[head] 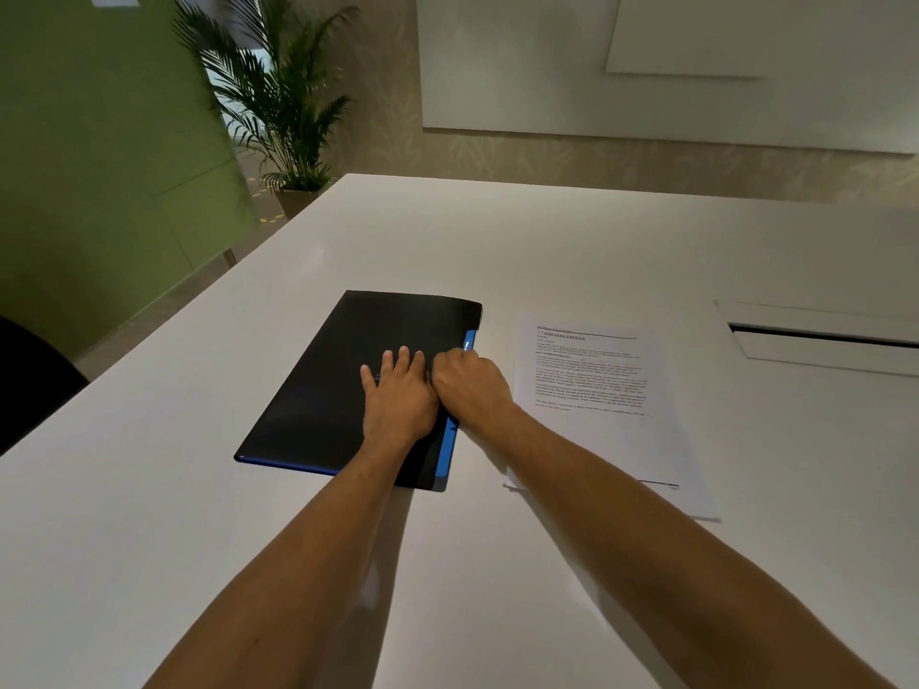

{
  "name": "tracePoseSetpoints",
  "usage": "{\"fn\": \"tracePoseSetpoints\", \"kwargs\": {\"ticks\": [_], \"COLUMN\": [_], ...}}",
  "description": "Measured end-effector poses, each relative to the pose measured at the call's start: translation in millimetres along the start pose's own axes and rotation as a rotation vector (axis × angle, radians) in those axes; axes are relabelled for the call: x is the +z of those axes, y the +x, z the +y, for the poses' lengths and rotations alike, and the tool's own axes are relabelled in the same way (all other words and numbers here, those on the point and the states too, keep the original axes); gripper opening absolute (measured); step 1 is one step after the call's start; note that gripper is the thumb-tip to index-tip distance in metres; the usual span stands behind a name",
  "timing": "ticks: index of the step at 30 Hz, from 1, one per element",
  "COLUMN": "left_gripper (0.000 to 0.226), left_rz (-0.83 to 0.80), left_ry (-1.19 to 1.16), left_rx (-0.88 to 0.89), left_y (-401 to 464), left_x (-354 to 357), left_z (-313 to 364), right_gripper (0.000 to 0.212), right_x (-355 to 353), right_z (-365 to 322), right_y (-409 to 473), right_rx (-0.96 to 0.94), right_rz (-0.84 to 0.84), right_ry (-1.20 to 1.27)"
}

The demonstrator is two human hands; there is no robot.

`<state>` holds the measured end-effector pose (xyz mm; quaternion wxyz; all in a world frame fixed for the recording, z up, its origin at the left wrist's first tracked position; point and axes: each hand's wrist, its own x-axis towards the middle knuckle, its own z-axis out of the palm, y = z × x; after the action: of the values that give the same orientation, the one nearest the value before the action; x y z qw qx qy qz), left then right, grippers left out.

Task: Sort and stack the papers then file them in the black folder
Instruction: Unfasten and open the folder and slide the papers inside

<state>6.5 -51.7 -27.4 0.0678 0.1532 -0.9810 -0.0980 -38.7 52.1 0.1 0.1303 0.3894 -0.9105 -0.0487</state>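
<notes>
Black folder [348, 385] closed, flat on bench [199, 489]. My left hand [398, 405] spread flat on cover, grasping nothing, pins it against sliding. My right hand [470, 387] curled at blue right edge [470, 340], likely to lift cover; grip hidden. Papers [597, 405] stacked just right.

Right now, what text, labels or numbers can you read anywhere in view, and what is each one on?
"INDUSTRY PROFILE": underlined heading, after a section number too blurred to read, at the top of the printed papers right of the black folder.
Body paragraphs on that sheet: too small and blurred to read.
The folder cover, its blue strip and the table: no readable text.
</notes>
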Motion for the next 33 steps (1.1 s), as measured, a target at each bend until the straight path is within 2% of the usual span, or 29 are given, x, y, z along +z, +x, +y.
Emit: {"fn": "tracePoseSetpoints", "kwargs": {"ticks": [3, 5, 7, 10, 12, 17, 22, 24, 26, 28, 33], "left_gripper": [0.056, 0.062, 0.071, 0.083, 0.083, 0.071, 0.043, 0.032, 0.035, 0.039, 0.022], "left_rz": [0.015, 0.012, 0.006, -0.011, -0.022, -0.073, -0.07, -0.045, -0.022, 0.002, 0.137], "left_ry": [-0.057, -0.078, -0.065, -0.029, -0.024, -0.043, -0.061, 0.029, 0.137, 0.202, 0.156], "left_rx": [-0.026, -0.035, -0.03, -0.032, -0.037, -0.028, 0.1, 0.17, 0.196, 0.186, 0.043], "left_y": [0, 0, 0, 0, 0, 1, 2, 3, 7, 14, 28], "left_x": [1, 1, 2, 2, 1, -8, -40, -55, -69, -84, -107], "left_z": [1, 2, 3, 4, 5, 9, 27, 39, 49, 55, 56], "right_gripper": [0.028, 0.027, 0.034, 0.053, 0.046, 0.011, 0.019, 0.021, 0.023, 0.022, 0.019], "right_x": [-8, -14, -17, -17, -17, -22, -25, -27, -29, -31, -34], "right_z": [4, 8, 13, 19, 26, 41, 44, 47, 49, 51, 56], "right_y": [5, 7, 6, 0, -2, -9, -20, -23, -27, -29, -32], "right_rx": [0.163, 0.295, 0.413, 0.482, 0.535, 0.663, 0.728, 0.754, 0.759, 0.757, 0.764], "right_rz": [-0.01, -0.03, -0.006, 0.004, -0.023, 0.023, 0.031, 0.052, 0.104, 0.139, 0.168], "right_ry": [0.213, 0.337, 0.45, 0.602, 0.702, 0.899, 1.058, 1.127, 1.147, 1.162, 1.235]}}
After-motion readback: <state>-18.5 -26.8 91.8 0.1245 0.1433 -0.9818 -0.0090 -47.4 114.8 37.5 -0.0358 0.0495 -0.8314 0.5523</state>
